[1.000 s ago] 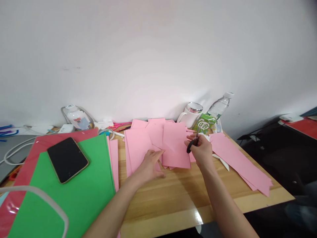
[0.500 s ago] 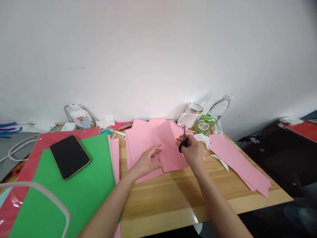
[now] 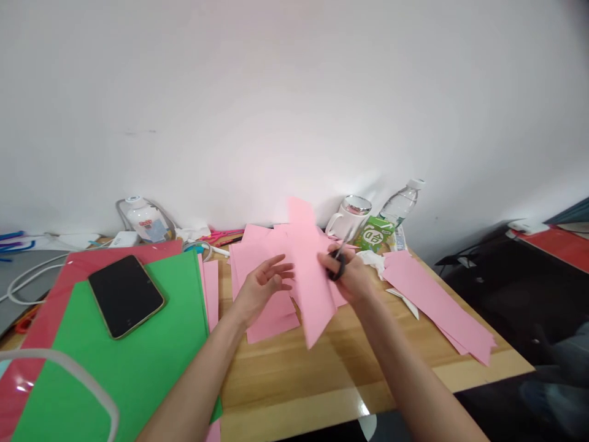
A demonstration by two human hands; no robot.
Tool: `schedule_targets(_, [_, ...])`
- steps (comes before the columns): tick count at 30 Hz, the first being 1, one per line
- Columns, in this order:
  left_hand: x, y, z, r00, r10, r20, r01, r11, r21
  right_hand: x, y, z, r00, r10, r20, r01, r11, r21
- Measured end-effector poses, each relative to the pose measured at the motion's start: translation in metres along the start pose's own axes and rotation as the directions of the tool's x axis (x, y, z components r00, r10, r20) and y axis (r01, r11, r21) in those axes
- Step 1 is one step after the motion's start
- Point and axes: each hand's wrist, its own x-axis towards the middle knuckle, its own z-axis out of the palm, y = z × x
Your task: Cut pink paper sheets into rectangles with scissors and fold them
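My right hand (image 3: 353, 281) is closed round black-handled scissors (image 3: 339, 261), blades pointing up and away. A pink paper sheet (image 3: 309, 288) stands lifted off the table (image 3: 322, 374), tilted, its right edge at my right hand's fingers. My left hand (image 3: 260, 287) hovers just left of that sheet with fingers spread, holding nothing that I can see. Under both hands lies a pile of pink sheets (image 3: 255, 258).
Green card (image 3: 138, 362) over red card (image 3: 92, 261) covers the left side, with a black phone (image 3: 126, 296) on it. Long pink strips (image 3: 437, 307) lie at the right edge. A white mug (image 3: 352, 216), green carton (image 3: 376, 233) and water bottle (image 3: 402, 199) stand at the wall.
The pink sheet has come up off the pile and now stands tilted between my hands. My left hand lifted and spread its fingers. My right hand moved left with the scissors.
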Motion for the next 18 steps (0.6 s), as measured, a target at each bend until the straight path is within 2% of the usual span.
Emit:
schedule_targets(4, [-0.003, 0.004, 0.004, 0.994, -0.027, 0.103, 0.034, 0.997, -0.068, -0.016, 0.022, 0.031, 0.992, 0.037, 0.119, -0.034, 0.999, -0.025])
schedule_targets(9, [-0.003, 0.007, 0.006, 0.989, 0.019, 0.15, -0.002, 0.993, -0.114, -0.023, 0.026, 0.045, 0.99, -0.021, 0.138, 0.04, 0.99, -0.135])
schedule_targets(11, [-0.004, 0.008, 0.007, 0.992, -0.004, 0.129, 0.018, 0.994, -0.112, -0.028, 0.029, 0.047, 0.991, -0.068, 0.115, 0.092, 0.972, -0.215])
schedule_targets(14, [-0.005, 0.007, 0.008, 0.997, -0.063, 0.042, 0.067, 0.992, -0.111, -0.035, 0.036, 0.049, 0.987, -0.149, 0.059, 0.161, 0.926, -0.342])
schedule_targets(18, [-0.003, 0.008, 0.005, 0.992, -0.106, -0.061, 0.098, 0.988, -0.121, -0.034, 0.038, 0.047, 0.976, -0.22, 0.012, 0.201, 0.87, -0.449])
